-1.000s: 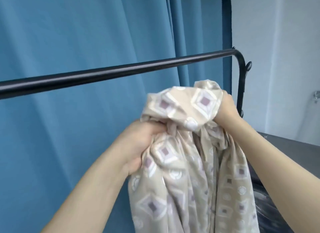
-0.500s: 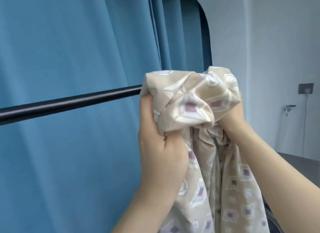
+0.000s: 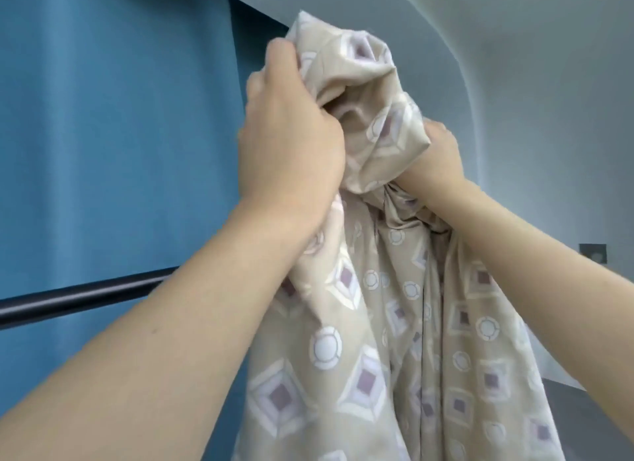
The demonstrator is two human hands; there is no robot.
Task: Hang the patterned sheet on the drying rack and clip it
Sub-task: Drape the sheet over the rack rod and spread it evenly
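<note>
1. A blue curtain [image 3: 113,134] is seen behind and to the left of the grip.
2. The patterned sheet [image 3: 374,323] is held bunched at its top, the rest hanging down below the grip.
3. The black rack bar [image 3: 82,294] is seen below the grip, to the left; the sheet is not laid over it.
4. The bunched fabric is clutched by the left hand [image 3: 288,144].
5. The sheet's right side is gripped by the right hand [image 3: 435,158].

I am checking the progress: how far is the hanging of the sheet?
Done: the patterned sheet is gathered and raised above the black rail. In hand: left hand and right hand grip its bunched top. Left: draping it over the rail and clipping; no clips visible.
</note>
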